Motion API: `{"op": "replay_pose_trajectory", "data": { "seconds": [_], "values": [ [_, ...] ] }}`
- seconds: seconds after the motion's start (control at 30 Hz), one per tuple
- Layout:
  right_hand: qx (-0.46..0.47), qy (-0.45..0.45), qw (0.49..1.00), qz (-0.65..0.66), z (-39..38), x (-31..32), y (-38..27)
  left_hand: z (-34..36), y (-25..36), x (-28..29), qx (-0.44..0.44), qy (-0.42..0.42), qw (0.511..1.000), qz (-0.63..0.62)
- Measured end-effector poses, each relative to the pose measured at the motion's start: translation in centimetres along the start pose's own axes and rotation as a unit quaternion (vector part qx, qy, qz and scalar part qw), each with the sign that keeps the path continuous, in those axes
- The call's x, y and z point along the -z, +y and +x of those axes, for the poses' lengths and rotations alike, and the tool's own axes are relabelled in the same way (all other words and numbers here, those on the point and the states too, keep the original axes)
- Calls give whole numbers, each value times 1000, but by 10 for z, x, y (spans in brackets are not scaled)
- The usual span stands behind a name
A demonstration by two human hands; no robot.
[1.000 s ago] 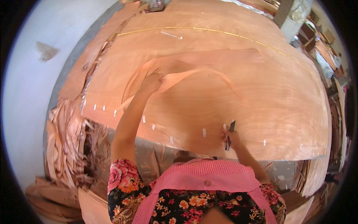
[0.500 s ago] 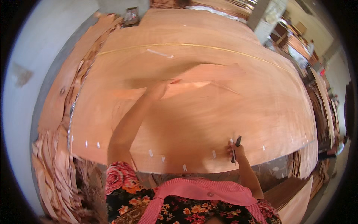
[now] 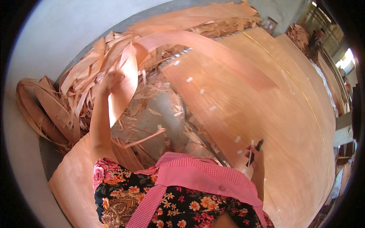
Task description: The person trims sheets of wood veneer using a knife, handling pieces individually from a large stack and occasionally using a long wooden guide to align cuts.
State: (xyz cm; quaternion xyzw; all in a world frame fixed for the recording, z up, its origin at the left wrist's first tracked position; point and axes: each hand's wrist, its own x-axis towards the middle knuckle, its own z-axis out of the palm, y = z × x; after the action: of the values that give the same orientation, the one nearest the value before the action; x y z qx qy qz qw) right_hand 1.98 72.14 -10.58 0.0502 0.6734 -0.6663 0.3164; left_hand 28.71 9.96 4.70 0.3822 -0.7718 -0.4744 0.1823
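Observation:
My left hand (image 3: 113, 78) grips a long, thin, pale pink wood veneer strip (image 3: 127, 85), which arches from the heap of veneer scraps (image 3: 81, 81) across the large veneer sheet (image 3: 300, 144) to its middle. My right hand (image 3: 255, 156) is closed on a slim black tool (image 3: 259, 145), perhaps a blade, and a narrow white strip (image 3: 251, 147), low over the sheet. Several small white tape pieces (image 3: 189, 79) lie along the sheet's near edge.
A concrete floor (image 3: 159, 112) littered with scraps shows between heap and sheet. A white wall (image 3: 49, 45) rises at the left. Another veneer sheet (image 3: 66, 182) is at the lower left. A person (image 3: 315, 40) is at the far right, among veneer stacks. A yellow strip (image 3: 315, 117) crosses the big sheet.
My body and view have turned left. My left hand has swung the veneer strip off the big sheet toward the scrap heap. My right hand still holds the black tool and white strip.

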Motion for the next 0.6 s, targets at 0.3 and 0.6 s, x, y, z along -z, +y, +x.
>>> {"op": "replay_pose_trajectory", "data": {
  "seconds": [0.3, 0.6],
  "values": [
    [-53, -181, 981, -55, 89, -174, -10, -3, -95, -33, 109, -14, 973, -205],
    [-62, -207, 957, -194, 132, -330, -28, 205, -93, -28, -43, -238, 969, 59]
  ]
}}
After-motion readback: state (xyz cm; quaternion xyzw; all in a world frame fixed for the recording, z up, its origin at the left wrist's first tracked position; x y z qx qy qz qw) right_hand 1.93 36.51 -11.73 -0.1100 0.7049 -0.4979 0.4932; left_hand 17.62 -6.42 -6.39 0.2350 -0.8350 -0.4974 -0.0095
